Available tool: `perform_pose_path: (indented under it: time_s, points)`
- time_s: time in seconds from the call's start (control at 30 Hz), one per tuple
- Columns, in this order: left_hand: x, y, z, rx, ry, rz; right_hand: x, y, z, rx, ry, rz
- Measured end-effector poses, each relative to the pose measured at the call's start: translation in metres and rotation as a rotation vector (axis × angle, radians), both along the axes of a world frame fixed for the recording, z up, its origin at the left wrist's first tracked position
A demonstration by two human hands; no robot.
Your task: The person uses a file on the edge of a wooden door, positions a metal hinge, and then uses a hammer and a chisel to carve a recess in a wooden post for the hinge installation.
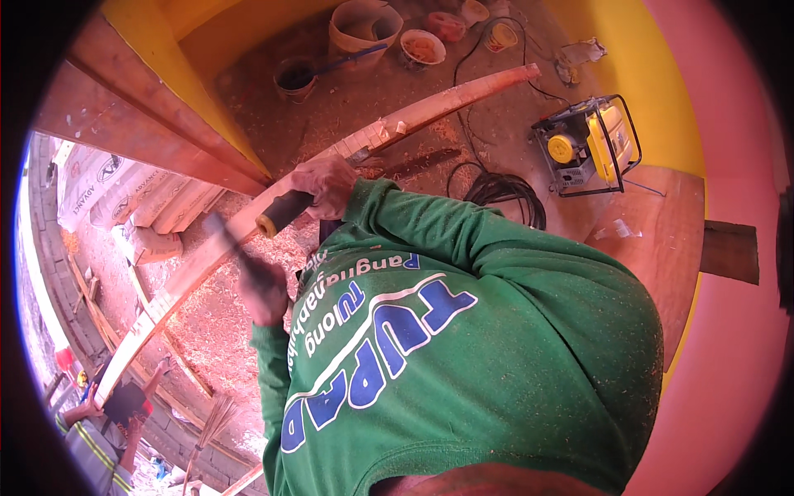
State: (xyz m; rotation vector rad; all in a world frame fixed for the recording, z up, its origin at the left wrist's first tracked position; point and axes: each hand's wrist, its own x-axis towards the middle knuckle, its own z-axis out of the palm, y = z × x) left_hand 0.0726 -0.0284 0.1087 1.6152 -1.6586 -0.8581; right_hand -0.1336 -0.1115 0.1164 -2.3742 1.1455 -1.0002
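Observation:
My right hand (pixel 327 183) is closed on a chisel (pixel 283 215) with a dark handle and yellow-ringed end, against a long pale wooden beam (pixel 430 101) that runs diagonally before me. Notches and loose chips show along the beam just beyond that hand. My left hand (pixel 263 293), lower and nearer my body, grips a hammer (pixel 236 248); its head is blurred by motion over the beam. My green sleeves and shirt fill much of the lower view.
Stacked sacks (pixel 132 194) lie left among shavings. A co-worker (pixel 116 426) is at the beam's lower-left end. Several buckets (pixel 356 33) stand at the back. A yellow generator (pixel 583 145), coiled black hose (pixel 504 194) and plywood sheet (pixel 653 240) are right. A wooden post (pixel 149 116) is upper left.

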Motion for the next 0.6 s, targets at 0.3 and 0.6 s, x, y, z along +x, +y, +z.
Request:
perform_pose_path:
  time_s: [0.3, 0.6]
  points:
    - [0.005, -0.006, -0.014, 0.246, 0.223, -0.102, 0.0, 0.005, 0.002, -0.03, 0.038, -0.013]
    - [0.01, -0.005, -0.029, 0.144, 0.216, -0.151, -0.001, 0.002, -0.001, 0.003, 0.033, -0.006]
